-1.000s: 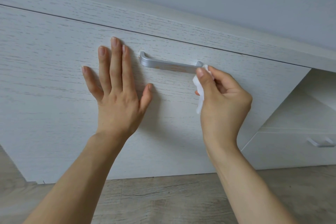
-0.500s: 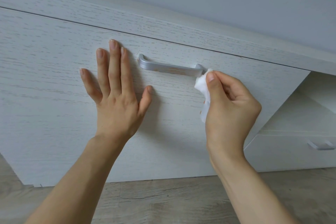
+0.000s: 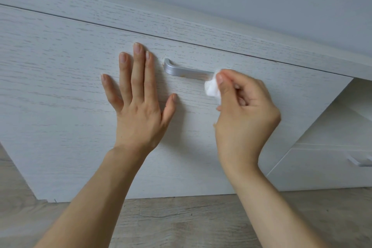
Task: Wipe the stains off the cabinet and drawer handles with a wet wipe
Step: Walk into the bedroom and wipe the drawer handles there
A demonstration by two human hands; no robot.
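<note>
The person is wiping the silver handle [image 3: 188, 72] on the big white cabinet front [image 3: 60, 86]. The right hand [image 3: 244, 115] is pinching a small bunched wet wipe [image 3: 211, 87] between thumb and fingers, and the other fingers are curling in. The wipe is touching the right end of the handle. The left hand [image 3: 138, 102] is lying flat on the cabinet front, just to the left of the handle, with its fingers straight and a little spread. It is holding nothing.

The job looks like it is only partly done. Small brownish marks are showing on the lower edge of the handle and beside its left end, so that part is looking dirty. How clean the right end is cannot be told, because the wipe and fingers are covering it. Far to the right of the handle and lower down, a second handle [image 3: 360, 161] on a small drawer [image 3: 314, 171] is waiting. No wipe is near it, and whether it has stains is too small to tell.
</note>
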